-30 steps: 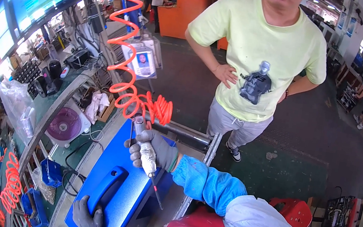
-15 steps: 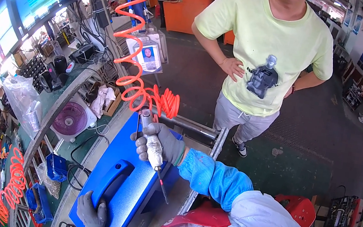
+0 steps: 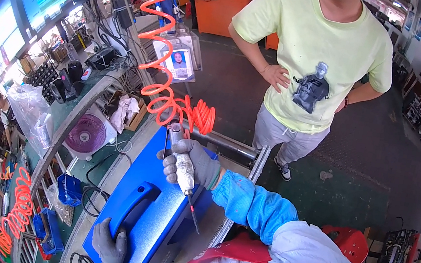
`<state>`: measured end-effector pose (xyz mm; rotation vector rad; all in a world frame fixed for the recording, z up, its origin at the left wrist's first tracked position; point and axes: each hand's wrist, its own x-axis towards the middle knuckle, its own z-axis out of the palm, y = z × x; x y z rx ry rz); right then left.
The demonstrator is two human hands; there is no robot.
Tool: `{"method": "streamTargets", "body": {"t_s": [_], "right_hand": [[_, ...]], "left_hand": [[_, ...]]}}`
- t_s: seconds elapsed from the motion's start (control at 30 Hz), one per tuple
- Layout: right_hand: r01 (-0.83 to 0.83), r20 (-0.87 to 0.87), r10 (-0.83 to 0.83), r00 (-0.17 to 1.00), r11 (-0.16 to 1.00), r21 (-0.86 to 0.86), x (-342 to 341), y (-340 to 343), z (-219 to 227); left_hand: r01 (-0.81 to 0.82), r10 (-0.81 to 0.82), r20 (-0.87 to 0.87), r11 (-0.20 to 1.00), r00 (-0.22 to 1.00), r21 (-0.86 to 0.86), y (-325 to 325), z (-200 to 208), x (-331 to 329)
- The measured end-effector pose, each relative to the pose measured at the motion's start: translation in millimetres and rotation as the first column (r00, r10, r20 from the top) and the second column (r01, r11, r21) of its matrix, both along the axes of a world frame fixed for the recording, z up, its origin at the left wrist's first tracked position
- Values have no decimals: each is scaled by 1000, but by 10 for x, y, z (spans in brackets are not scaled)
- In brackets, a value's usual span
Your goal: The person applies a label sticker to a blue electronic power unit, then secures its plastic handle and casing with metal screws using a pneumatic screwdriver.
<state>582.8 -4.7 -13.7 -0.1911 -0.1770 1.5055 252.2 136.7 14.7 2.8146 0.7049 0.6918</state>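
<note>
My right hand (image 3: 197,165), in a grey glove, is wrapped round a pneumatic screwdriver (image 3: 183,171) with a silver-wrapped body. Its long thin bit (image 3: 194,217) points down and toward me, over the side of a blue metal case (image 3: 153,226). An orange coiled air hose (image 3: 162,105) runs up from the tool's top. A blue handle (image 3: 133,204) stands on the case's top face. At that handle's near end lies my left hand (image 3: 108,249), also gloved, its fingers apart on the case; it does not visibly grip the handle.
The case sits on a roller conveyor with a metal side rail (image 3: 245,191). Left of it are a purple-grilled fan (image 3: 85,133), black cables (image 3: 97,180) and blue parts bins (image 3: 69,189). Across the conveyor stands a person in a yellow T-shirt (image 3: 314,54), hands on hips.
The whole view has shifted slightly, moving the scene a little right. Both hands keep about the same places on the case and the screwdriver.
</note>
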Motion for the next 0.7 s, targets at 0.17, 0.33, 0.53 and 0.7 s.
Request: {"method": "streamTargets", "body": {"t_s": [0.17,0.33,0.53,0.7], "right_hand": [[-20,-70,20,997,1000,12,-17,40,-58],[-14,-27,13,1000,1000,-10,-17,38,-48],[-28,-22,28,999,1000,7,-17,25,-9],[-93,-144,103,984,993,77,30,-5,-85]], "left_hand": [[-14,14,-9,1000,1000,-14,-3,5,-7],[-1,1,-15,1000,1000,-1,4,12,-8],[13,-18,61,997,998,78,5,-7,19],[28,-34,67,995,997,94,-18,-7,48]]}}
